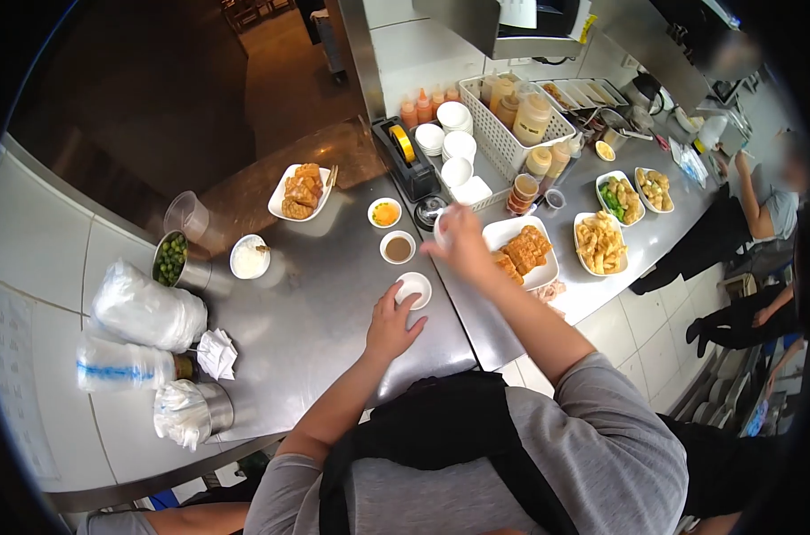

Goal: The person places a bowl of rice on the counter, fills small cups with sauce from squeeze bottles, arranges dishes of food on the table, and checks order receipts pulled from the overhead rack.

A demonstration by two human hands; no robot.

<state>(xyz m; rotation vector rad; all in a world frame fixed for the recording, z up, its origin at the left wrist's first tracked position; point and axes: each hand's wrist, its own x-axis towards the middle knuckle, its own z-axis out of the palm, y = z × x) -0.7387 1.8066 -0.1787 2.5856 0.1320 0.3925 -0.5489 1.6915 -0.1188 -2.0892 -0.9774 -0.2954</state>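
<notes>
My left hand (393, 323) rests at the near left side of a small white bowl (414, 291), its fingers spread against the rim. Farther right, my right hand (463, 242) has its fingers bent round a small white bowl (441, 230), partly hidden and blurred. Just beyond the left hand's bowl sit a bowl of brown sauce (397, 247) and a bowl with a yellow-orange filling (384, 213). Beside my right wrist a square white plate (548, 272) holds golden fried pieces (524, 252).
Fried food in a white dish (278, 194) stands at the back left. Plastic-wrapped stacks (146, 303) line the left wall. A tape dispenser (405, 160), white basket (512, 134) and filled dishes (600, 242) occupy the back and right. Other people (744, 205) stand at the far right.
</notes>
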